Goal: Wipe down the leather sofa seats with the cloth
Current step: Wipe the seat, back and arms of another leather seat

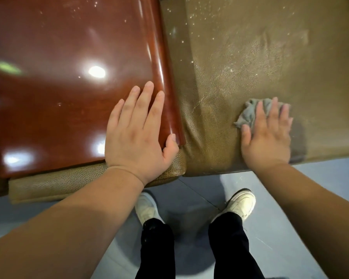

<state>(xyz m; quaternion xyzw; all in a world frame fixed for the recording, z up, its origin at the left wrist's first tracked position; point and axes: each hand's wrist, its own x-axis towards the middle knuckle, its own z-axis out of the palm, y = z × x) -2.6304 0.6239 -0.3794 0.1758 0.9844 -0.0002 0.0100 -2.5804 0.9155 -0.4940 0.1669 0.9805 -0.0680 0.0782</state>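
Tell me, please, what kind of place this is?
Probably a lounge or waiting area, though I cannot be sure: an olive leather sofa seat, a glossy red-brown wooden armrest and a smooth blue-grey floor.

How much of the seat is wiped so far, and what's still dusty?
Done: only a darker streak beside the right hand at the seat's front edge. In hand: it presses the grey cloth flat; the left hand rests on the wooden armrest. Left: white specks across the leather seat toward the back.

The right hand (pixel 267 133) presses flat on a crumpled grey cloth (pixel 250 112) near the front edge of the olive leather seat (pixel 250 57). The left hand (pixel 138 133) rests flat on the glossy wooden armrest (pixel 69 67), thumb over its right edge.
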